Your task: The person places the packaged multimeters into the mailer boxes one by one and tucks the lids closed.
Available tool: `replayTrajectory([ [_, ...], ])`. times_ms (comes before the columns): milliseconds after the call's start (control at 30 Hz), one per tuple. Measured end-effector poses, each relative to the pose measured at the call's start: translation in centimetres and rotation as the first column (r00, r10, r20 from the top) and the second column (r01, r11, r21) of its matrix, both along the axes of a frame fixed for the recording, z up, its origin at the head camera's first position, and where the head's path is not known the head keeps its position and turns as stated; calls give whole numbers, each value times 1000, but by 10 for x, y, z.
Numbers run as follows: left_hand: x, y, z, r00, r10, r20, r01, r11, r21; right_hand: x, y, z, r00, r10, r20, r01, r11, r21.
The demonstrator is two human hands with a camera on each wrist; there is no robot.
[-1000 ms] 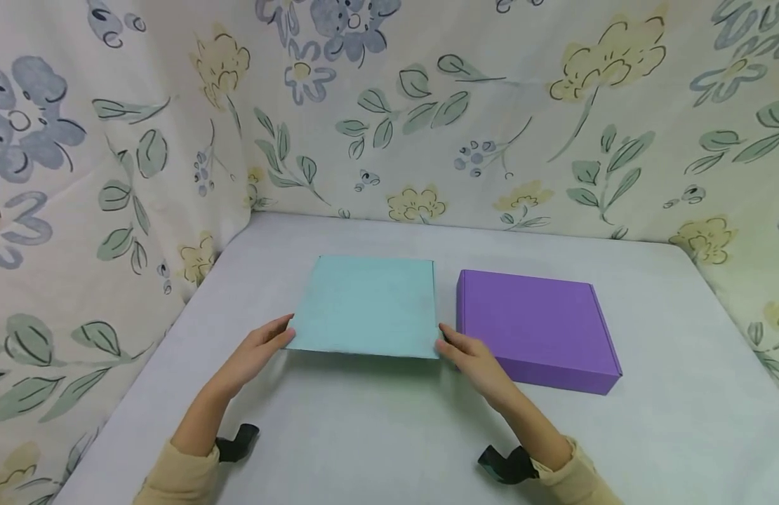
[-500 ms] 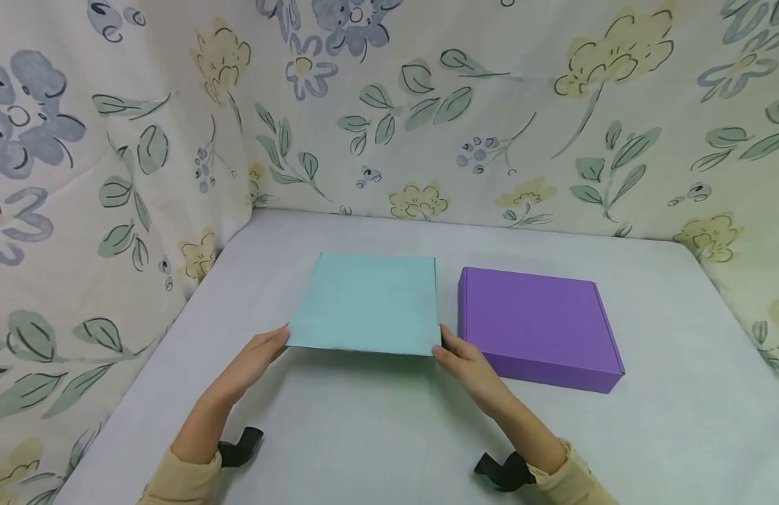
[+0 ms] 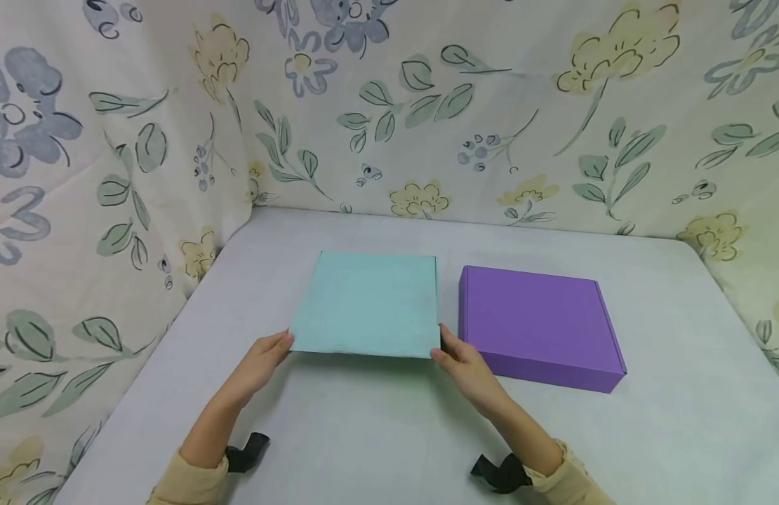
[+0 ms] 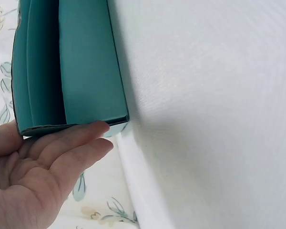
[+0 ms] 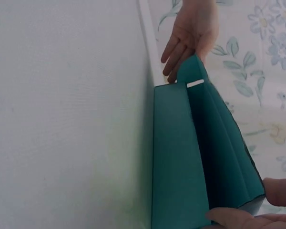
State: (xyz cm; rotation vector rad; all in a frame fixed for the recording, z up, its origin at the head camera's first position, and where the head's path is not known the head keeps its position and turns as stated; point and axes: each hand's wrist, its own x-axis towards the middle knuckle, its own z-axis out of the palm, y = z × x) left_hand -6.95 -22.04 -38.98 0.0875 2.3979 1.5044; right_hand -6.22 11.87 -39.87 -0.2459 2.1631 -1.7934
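A flat teal cardboard box (image 3: 365, 303) lies on the white table, its lid tilted up a little at the front. My left hand (image 3: 253, 368) holds its front left corner; in the left wrist view the thumb is at the lid's edge and the fingers (image 4: 78, 151) reach along the side. At the front right corner my right hand (image 3: 471, 368) grips the box with thumb and fingers. Both wrist views show a dark gap between the front wall (image 5: 176, 157) and the raised lid. The box's inside is too dark to make out.
A closed purple box (image 3: 540, 313) lies just right of the teal one, close to my right hand. Floral cloth (image 3: 389, 119) hangs behind the white table (image 3: 364, 442) and along its sides. Black straps (image 3: 503, 473) are on both wrists.
My left hand has shifted lower at the front left corner, its forefinger no longer stretched along the lid's side. The lid's front edge dips slightly. The purple box stays put.
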Motion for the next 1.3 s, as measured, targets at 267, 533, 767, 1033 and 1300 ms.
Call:
replayTrajectory([
  [267, -1, -1, -2, 994, 109, 19, -110, 992, 67, 4, -6, 2, 999, -44, 6, 44, 999, 15],
  [533, -1, -3, -2, 988, 123, 92, -134, 983, 122, 4, -7, 2, 998, -65, 25, 64, 998, 11],
  [767, -8, -3, -4, 989, 26, 143, -46, 989, 143, 6, -9, 4, 997, -79, 22, 79, 997, 1],
  [1033, -19, -14, -7, 978, -117, 175, 79, 975, 210, 8, -18, 10, 989, -107, 100, 120, 984, -135],
  [1300, -20, -16, -7, 977, -147, 152, 108, 965, 238, 10, -22, 14, 982, -113, 149, 140, 973, -185],
])
